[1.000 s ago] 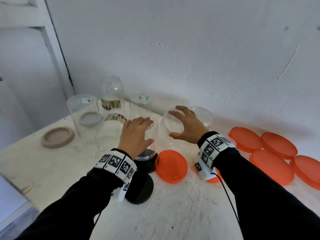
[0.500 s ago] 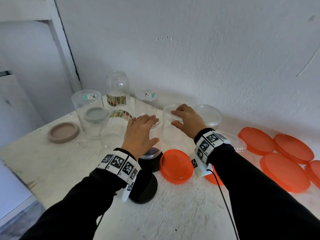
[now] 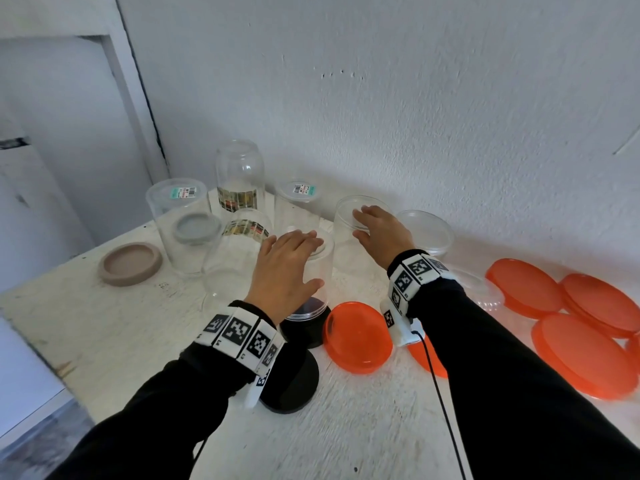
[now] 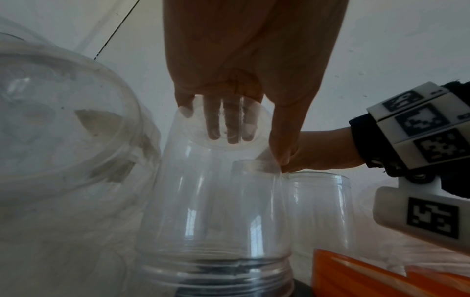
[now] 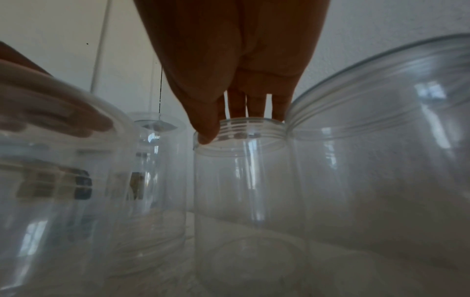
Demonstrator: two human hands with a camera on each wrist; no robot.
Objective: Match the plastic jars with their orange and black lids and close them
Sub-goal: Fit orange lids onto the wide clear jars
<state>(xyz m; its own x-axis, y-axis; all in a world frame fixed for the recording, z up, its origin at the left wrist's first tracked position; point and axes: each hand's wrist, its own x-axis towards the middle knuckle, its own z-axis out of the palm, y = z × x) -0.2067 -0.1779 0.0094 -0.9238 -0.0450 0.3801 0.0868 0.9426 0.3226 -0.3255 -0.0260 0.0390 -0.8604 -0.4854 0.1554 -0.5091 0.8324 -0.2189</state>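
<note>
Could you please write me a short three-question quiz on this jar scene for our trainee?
1. True or false: the clear jar under the left hand stands mouth-down on a black lid.
2. What does the right hand grip? A) an orange lid B) the rim of an open jar C) a black lid
3. Fill in: the loose lid lying just right of that black lid is coloured ____.

Key: 1 true; 2 B; 3 orange.

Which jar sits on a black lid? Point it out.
The jar under the left hand, mouth down on the black lid; no other jar touches one.
</note>
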